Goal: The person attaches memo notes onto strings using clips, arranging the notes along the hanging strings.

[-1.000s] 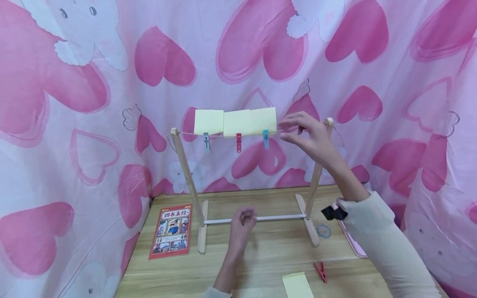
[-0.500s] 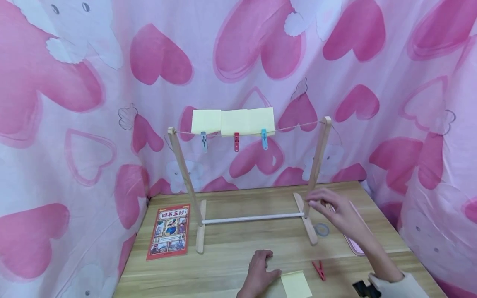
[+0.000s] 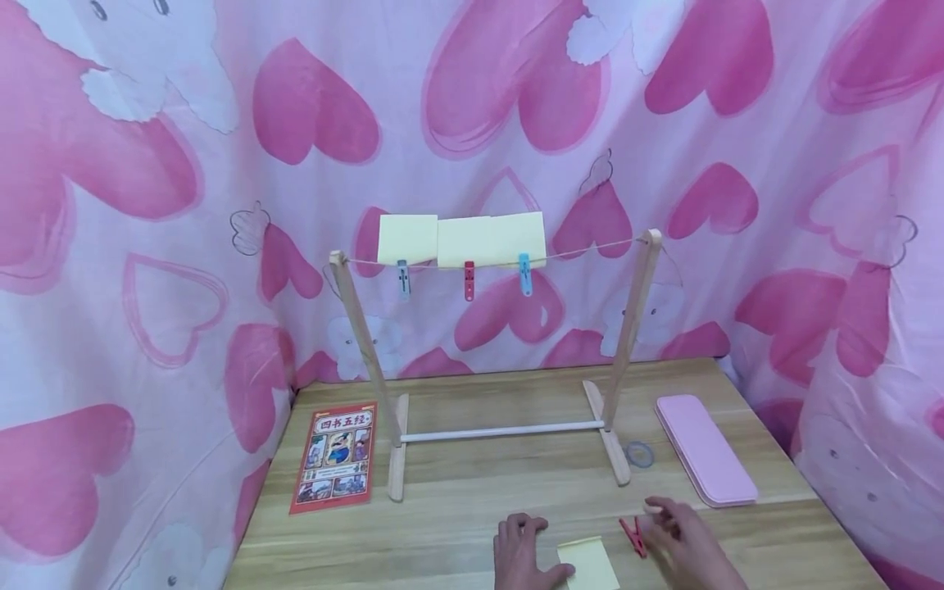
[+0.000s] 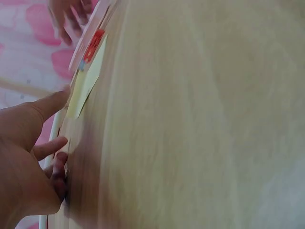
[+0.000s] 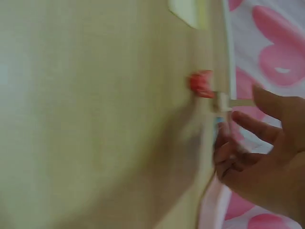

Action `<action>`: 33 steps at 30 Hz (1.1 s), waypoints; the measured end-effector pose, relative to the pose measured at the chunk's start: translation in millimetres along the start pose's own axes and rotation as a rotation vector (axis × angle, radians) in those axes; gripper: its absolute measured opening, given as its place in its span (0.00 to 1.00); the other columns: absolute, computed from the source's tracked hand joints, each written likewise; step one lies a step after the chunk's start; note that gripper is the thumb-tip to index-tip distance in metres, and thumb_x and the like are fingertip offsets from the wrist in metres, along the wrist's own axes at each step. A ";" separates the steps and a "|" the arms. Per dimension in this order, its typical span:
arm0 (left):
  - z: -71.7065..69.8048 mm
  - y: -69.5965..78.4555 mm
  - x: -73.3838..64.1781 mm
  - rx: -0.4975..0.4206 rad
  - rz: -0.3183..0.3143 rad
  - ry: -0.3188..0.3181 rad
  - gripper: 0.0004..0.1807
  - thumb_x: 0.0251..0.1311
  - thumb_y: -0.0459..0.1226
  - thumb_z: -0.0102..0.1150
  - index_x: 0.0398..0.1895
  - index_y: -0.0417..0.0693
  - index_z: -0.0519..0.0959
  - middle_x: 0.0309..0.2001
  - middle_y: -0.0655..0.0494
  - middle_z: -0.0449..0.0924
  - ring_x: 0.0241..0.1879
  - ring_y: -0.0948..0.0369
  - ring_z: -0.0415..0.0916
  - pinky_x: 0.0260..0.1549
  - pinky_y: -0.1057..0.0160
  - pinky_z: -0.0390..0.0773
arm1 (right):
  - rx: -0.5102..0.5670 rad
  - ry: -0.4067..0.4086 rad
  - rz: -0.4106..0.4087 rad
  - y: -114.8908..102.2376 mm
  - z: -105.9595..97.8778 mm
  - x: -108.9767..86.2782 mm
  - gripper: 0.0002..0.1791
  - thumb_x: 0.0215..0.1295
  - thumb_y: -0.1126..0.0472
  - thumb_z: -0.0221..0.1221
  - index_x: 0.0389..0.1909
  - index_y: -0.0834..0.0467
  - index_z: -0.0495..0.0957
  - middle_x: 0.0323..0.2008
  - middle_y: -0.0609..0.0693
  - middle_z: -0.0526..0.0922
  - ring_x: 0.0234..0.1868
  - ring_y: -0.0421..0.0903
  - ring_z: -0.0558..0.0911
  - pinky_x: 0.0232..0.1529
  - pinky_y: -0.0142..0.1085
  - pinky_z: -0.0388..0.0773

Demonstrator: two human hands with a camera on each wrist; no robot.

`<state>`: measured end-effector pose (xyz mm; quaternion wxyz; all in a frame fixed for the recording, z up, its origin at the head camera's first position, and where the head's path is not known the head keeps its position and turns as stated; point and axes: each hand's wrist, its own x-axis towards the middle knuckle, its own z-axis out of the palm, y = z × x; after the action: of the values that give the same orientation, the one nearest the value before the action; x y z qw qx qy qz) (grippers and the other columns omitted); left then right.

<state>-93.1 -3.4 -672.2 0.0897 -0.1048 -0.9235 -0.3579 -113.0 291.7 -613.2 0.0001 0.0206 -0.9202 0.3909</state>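
Note:
On the table near its front lies a yellow sticky note [image 3: 593, 565], with the thumb of my left hand [image 3: 522, 554] overlapping its left edge in the head view and the fingers loosely bent on the wood. A red clothespin [image 3: 633, 537] lies just right of the note. My right hand [image 3: 687, 542] hovers beside it, thumb and fingers apart, holding nothing. In the right wrist view the clothespin [image 5: 201, 83] shows beyond the fingertips. Above, three yellow notes [image 3: 465, 242] hang clipped to a string by a grey-blue clothespin [image 3: 403, 279], a red clothespin [image 3: 469, 281] and a blue clothespin [image 3: 525, 274].
A wooden frame [image 3: 636, 315] with a white crossbar [image 3: 501, 431] stands at the back and carries the string. To its left is a red booklet [image 3: 335, 457]. A pink case [image 3: 705, 450] and a clear tape ring [image 3: 639, 454] lie on the right.
My right hand has come down from the string, past the frame's right post, to the red clothespin. My left hand has moved right and toward the front, to the note.

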 end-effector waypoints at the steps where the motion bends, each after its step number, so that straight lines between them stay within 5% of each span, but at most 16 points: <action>1: 3.4 0.0 -1.6 0.060 0.024 0.024 0.38 0.49 0.68 0.79 0.55 0.55 0.82 0.50 0.61 0.68 0.46 0.65 0.61 0.41 0.64 0.65 | -0.019 -0.050 0.048 3.0 4.3 -3.9 0.25 0.73 0.60 0.70 0.64 0.71 0.79 0.44 0.53 0.82 0.41 0.39 0.77 0.42 0.35 0.79; 4: 9.4 -2.6 -6.4 0.192 0.083 0.062 0.42 0.42 0.72 0.79 0.54 0.58 0.82 0.50 0.61 0.66 0.44 0.66 0.58 0.39 0.67 0.61 | -0.097 -0.125 0.140 9.5 16.4 -11.2 0.36 0.71 0.51 0.72 0.68 0.72 0.76 0.47 0.54 0.79 0.46 0.46 0.75 0.46 0.38 0.75; 7: 12.9 -8.6 -10.3 0.245 0.122 0.084 0.44 0.36 0.73 0.80 0.53 0.60 0.81 0.50 0.61 0.65 0.43 0.67 0.56 0.37 0.68 0.60 | -0.126 -0.077 0.158 13.8 26.1 -14.9 0.38 0.68 0.48 0.73 0.66 0.73 0.77 0.46 0.53 0.81 0.47 0.48 0.76 0.48 0.41 0.74; 11: 16.7 -12.6 -11.9 0.285 0.154 0.130 0.38 0.44 0.74 0.77 0.50 0.64 0.80 0.50 0.63 0.64 0.42 0.70 0.54 0.37 0.70 0.56 | -0.122 -0.052 0.166 15.0 31.2 -15.8 0.38 0.67 0.47 0.73 0.65 0.73 0.78 0.46 0.53 0.82 0.48 0.49 0.77 0.50 0.44 0.73; 15: 18.5 -12.8 -11.6 0.252 0.146 0.130 0.33 0.48 0.73 0.76 0.47 0.66 0.80 0.50 0.65 0.63 0.43 0.71 0.52 0.37 0.70 0.54 | -0.137 -0.054 0.164 13.1 36.4 -15.6 0.39 0.65 0.46 0.76 0.64 0.72 0.78 0.46 0.55 0.81 0.48 0.52 0.77 0.51 0.46 0.73; 23: 21.0 -8.9 -6.3 0.202 0.156 0.148 0.30 0.41 0.71 0.79 0.40 0.68 0.82 0.50 0.65 0.63 0.45 0.68 0.54 0.38 0.68 0.55 | -0.198 0.013 0.109 2.4 48.2 -10.4 0.33 0.59 0.51 0.81 0.55 0.67 0.80 0.45 0.60 0.79 0.49 0.62 0.79 0.51 0.53 0.75; 30: 23.3 -1.1 -7.6 0.112 0.102 0.125 0.25 0.34 0.49 0.89 0.33 0.67 0.80 0.50 0.63 0.70 0.47 0.63 0.60 0.40 0.64 0.55 | -0.259 0.186 -0.047 -1.2 57.4 -12.3 0.20 0.56 0.59 0.82 0.41 0.60 0.82 0.37 0.54 0.80 0.39 0.56 0.80 0.41 0.51 0.77; 33: 25.9 -1.5 -8.5 0.071 0.145 0.169 0.25 0.34 0.40 0.88 0.31 0.66 0.79 0.42 0.69 0.76 0.44 0.67 0.63 0.40 0.63 0.54 | -0.203 0.161 -0.009 -4.5 53.8 -10.0 0.16 0.60 0.61 0.79 0.39 0.61 0.82 0.35 0.51 0.81 0.37 0.50 0.80 0.39 0.43 0.78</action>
<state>-87.6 12.0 -694.0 0.1965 -0.1374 -0.9147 -0.3253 -102.0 250.2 -647.5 0.0778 -0.0070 -0.9520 0.2959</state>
